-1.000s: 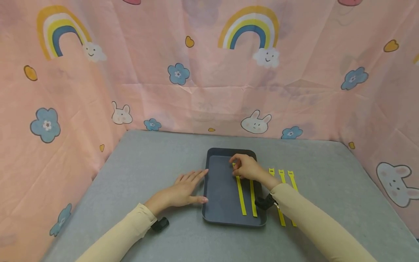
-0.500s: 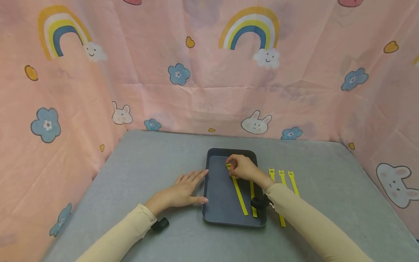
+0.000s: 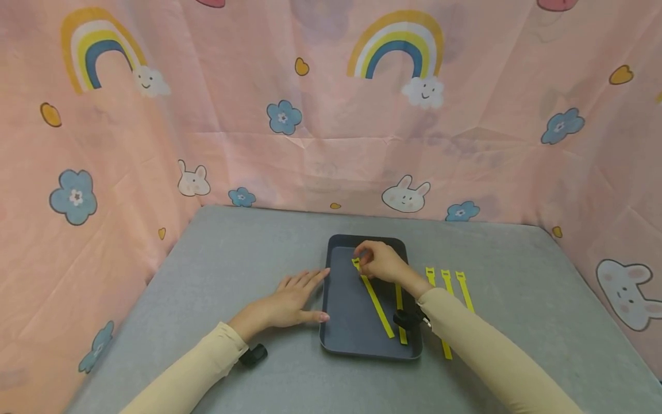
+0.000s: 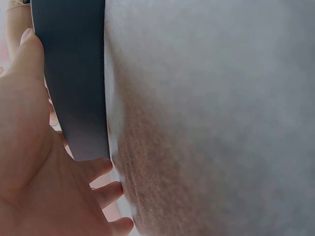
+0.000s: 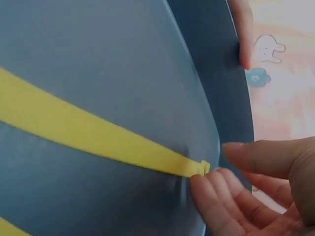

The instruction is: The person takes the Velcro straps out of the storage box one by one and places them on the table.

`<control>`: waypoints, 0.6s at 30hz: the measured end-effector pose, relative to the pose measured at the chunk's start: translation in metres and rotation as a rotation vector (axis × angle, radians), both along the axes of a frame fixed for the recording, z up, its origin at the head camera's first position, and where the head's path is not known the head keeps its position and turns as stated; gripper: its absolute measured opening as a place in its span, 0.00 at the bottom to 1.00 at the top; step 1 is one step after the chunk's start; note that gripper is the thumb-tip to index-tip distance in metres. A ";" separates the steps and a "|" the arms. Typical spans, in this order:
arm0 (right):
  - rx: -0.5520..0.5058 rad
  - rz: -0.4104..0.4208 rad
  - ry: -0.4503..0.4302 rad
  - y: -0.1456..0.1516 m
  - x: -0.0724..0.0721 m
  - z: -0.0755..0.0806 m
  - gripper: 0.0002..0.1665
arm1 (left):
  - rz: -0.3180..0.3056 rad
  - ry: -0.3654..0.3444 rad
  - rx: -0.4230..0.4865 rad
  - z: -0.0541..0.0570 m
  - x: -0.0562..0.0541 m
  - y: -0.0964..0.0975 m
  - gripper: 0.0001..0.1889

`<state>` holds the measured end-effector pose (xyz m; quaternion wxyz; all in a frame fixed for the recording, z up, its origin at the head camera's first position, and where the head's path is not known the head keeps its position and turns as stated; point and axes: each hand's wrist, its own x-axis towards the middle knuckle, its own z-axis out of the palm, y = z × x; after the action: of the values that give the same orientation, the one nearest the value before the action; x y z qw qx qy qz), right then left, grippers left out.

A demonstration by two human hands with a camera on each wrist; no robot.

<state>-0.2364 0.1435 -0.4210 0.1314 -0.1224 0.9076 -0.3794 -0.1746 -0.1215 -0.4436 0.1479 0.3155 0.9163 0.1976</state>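
A dark grey tray (image 3: 342, 330) lies on the table. My left hand (image 3: 289, 302) is at its left side, fingers spread and extended, touching the rim; the left wrist view shows the thumb and fingertips at the tray wall (image 4: 76, 73). Over the tray's far half is my right hand (image 3: 384, 261). Its fingertips touch the slotted head of a yellow hook-and-loop cable tie (image 3: 379, 310) that slants across the tray. In the right wrist view the thumb stands apart from the fingers beside this cable tie (image 5: 108, 140). Another yellow cable tie (image 3: 399, 299) lies to its right, partly hidden by the arm.
Three more yellow cable ties lie on the grey table (image 3: 248, 241) right of the tray, including the rightmost cable tie (image 3: 465, 292); the right sleeve (image 3: 481, 339) covers parts of them. A pink printed cloth (image 3: 320, 161) hangs behind and at both sides.
My right hand has moved left, taking the cable tie's head with it. The tie's near end has shifted slightly right, so it lies more slanted. My left hand has stayed put.
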 end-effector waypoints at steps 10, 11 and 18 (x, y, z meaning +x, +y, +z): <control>-0.044 0.060 0.027 0.010 -0.010 0.002 0.23 | 0.002 -0.001 -0.001 0.000 0.000 0.001 0.51; -0.044 0.058 0.019 0.010 -0.011 0.001 0.23 | 0.001 -0.002 -0.001 0.000 0.000 0.001 0.51; -0.024 0.057 -0.036 0.012 -0.014 -0.004 0.23 | 0.000 -0.001 -0.001 0.001 0.000 0.001 0.51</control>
<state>-0.2508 0.1555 -0.4252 0.1569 -0.1428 0.8966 -0.3886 -0.1742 -0.1205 -0.4425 0.1483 0.3152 0.9163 0.1974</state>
